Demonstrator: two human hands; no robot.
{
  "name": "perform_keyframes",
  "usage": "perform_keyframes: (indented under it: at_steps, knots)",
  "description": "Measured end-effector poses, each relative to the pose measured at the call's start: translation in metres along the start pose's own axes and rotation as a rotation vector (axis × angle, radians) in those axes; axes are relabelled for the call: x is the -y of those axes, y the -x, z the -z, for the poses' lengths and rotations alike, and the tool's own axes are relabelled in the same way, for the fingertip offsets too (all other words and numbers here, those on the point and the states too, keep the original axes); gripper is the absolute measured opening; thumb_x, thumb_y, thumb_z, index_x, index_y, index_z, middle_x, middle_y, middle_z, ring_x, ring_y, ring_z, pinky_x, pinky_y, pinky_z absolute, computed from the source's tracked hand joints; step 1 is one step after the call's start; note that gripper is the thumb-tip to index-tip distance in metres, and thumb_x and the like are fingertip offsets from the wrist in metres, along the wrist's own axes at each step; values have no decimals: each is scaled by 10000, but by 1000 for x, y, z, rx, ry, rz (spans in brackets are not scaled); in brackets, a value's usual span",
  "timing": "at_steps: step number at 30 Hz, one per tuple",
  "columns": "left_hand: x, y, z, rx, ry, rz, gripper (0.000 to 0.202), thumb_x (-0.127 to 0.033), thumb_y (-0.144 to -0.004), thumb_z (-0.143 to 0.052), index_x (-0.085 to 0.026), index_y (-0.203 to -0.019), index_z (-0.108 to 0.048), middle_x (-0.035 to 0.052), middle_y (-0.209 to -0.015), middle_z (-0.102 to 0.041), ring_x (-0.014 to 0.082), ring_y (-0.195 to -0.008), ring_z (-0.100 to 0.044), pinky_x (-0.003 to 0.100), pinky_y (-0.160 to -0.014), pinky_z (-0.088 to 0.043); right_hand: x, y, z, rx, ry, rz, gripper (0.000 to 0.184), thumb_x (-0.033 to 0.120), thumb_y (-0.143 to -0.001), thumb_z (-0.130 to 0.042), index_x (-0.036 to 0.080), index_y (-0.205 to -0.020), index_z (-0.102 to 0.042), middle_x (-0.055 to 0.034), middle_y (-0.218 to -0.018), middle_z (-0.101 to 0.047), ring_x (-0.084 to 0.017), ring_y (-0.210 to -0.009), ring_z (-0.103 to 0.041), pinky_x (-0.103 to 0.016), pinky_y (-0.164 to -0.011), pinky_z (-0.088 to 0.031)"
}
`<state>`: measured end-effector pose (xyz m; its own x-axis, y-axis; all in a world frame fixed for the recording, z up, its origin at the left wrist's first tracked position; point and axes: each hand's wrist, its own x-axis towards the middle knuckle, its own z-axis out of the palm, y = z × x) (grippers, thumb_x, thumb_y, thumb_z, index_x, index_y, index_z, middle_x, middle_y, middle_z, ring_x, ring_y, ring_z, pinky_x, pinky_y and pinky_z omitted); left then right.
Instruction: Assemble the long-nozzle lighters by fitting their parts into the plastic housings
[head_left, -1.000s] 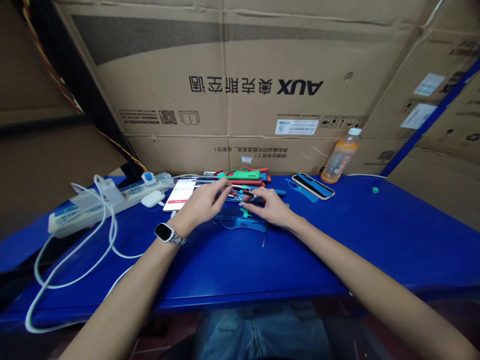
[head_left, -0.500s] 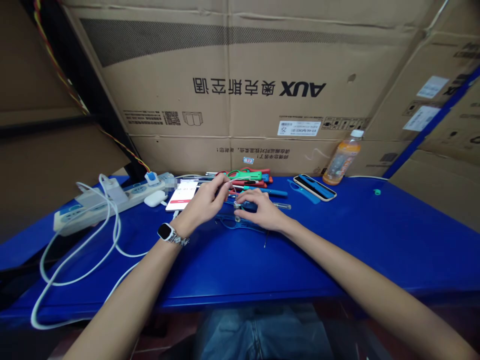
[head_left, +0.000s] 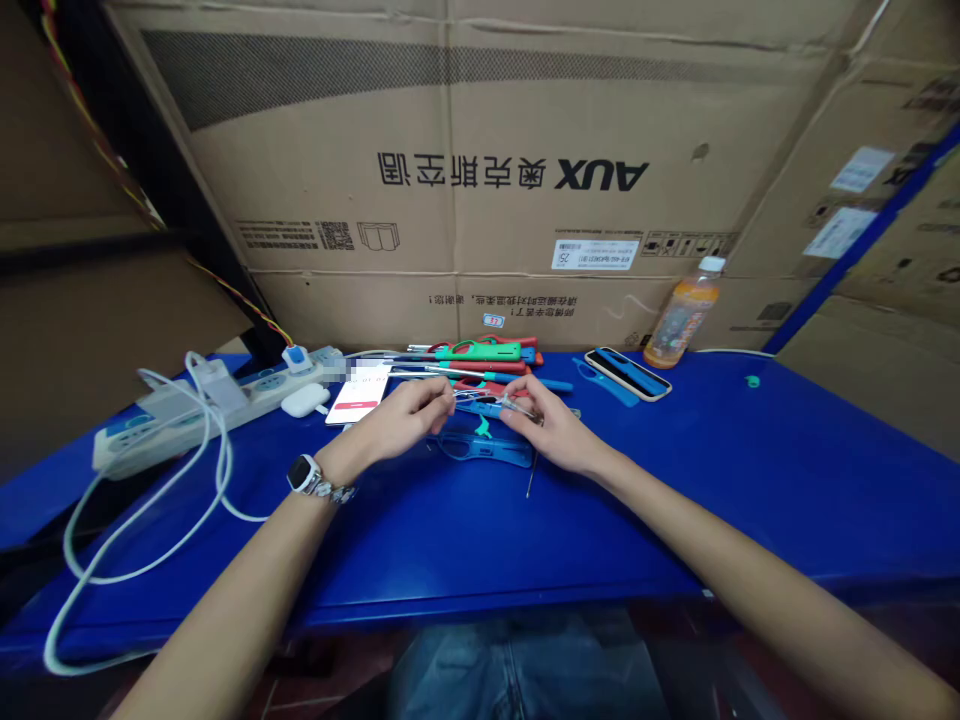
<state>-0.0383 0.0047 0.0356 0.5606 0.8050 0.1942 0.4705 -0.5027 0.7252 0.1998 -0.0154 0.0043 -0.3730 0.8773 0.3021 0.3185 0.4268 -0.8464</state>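
My left hand (head_left: 405, 418) is closed in a pinch at one end of some thin pale wires (head_left: 471, 396). The fingers of my right hand (head_left: 553, 425) are closed on a small part, whitish and partly clear, at the wires' other end; its details are too small to make out. Below and between my hands lie a blue lighter handle shell (head_left: 484, 451) and a small turquoise trigger piece (head_left: 483, 428). A thin metal rod (head_left: 532, 478) pokes out beneath my right hand. Behind my hands is a pile of long-necked lighters with green (head_left: 487, 350) and red handles.
A phone (head_left: 356, 392) with a lit screen, a white earbud case (head_left: 304, 400) and a power strip (head_left: 217, 405) with looping cables are at left. To the right lie another phone (head_left: 628, 374) with blue pieces, a bottle (head_left: 682, 318) and a turquoise piece (head_left: 752, 382). Cardboard stands behind.
My hands have moved apart, the left one slightly left and down, the right one to the right. Thin wires now span the gap, and the turquoise trigger piece and blue shell are more exposed.
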Motion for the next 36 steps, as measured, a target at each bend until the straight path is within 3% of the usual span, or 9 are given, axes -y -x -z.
perform_keyframes:
  at_steps: [3, 7, 12, 14, 17, 19, 21, 29, 36]
  knots:
    - [-2, 3, -1, 62, 86, 53, 252, -359, -900, -412, -188, -722, -462, -41, -570, -480, 91, -456, -384, 210, -442, -303, -3, 2, -3, 9, 49, 19, 375, 387, -822, -679, 232, -1099, -479, 51, -751, -488, -88, -555, -364, -225, -551, -335]
    - [-3, 6, 2, 116, 166, 153, 176, -296, -805, -434, -178, -682, -480, -43, -519, -452, 81, -420, -352, 193, -403, -273, -6, 1, -7, 44, 134, 45, 225, 399, -853, -628, 181, -905, -604, 25, -704, -492, -96, -559, -365, -235, -537, -308]
    - [2, 8, 4, 133, 86, 246, 175, -279, -821, -422, -168, -753, -540, -29, -540, -512, 96, -412, -407, 202, -403, -322, 1, 0, -10, 123, 58, 3, 231, 379, -869, -588, 160, -800, -592, 34, -652, -450, -99, -575, -379, -240, -554, -320]
    - [2, 8, 3, 29, -65, 139, 188, -323, -864, -473, -165, -842, -571, 4, -669, -598, 131, -539, -532, 247, -508, -444, 3, -1, -11, 161, 43, -20, 251, 389, -874, -574, 161, -769, -569, 44, -632, -418, -97, -567, -369, -237, -540, -304]
    - [-1, 10, -1, -166, -332, -211, 173, -316, -878, -574, -169, -967, -598, 65, -982, -636, 201, -922, -603, 354, -833, -507, 4, -3, -12, 180, 46, -41, 270, 404, -878, -560, 163, -757, -549, 56, -620, -385, -92, -558, -342, -236, -529, -280]
    - [-4, 11, -6, -151, -459, -392, 133, -261, -902, -573, -173, -994, -609, 71, -1040, -609, 212, -1013, -568, 368, -908, -480, 3, -4, -13, 176, 56, -40, 271, 401, -873, -562, 164, -743, -539, 57, -624, -384, -91, -562, -331, -238, -535, -274]
    - [-6, 11, -12, -69, -561, -472, 105, -216, -928, -546, -168, -982, -622, 68, -994, -604, 206, -963, -566, 350, -875, -489, 2, -4, -13, 181, 55, -41, 257, 388, -865, -566, 163, -745, -539, 52, -636, -401, -91, -570, -334, -238, -542, -276]
    - [-7, 11, -24, -49, -829, -540, 181, -193, -964, -498, -166, -902, -666, 73, -958, -593, 193, -872, -556, 342, -827, -496, 2, -2, -11, 233, 28, -56, 252, 381, -864, -561, 163, -739, -533, 57, -639, -369, -90, -573, -314, -237, -545, -273]
    - [-12, 17, -29, 43, -897, -420, 180, -210, -980, -490, -157, -945, -658, 61, -916, -639, 175, -784, -607, 296, -725, -484, -1, -4, -10, 145, 156, 12, 200, 330, -900, -520, 155, -814, -564, 32, -674, -475, -103, -591, -384, -241, -576, -300]
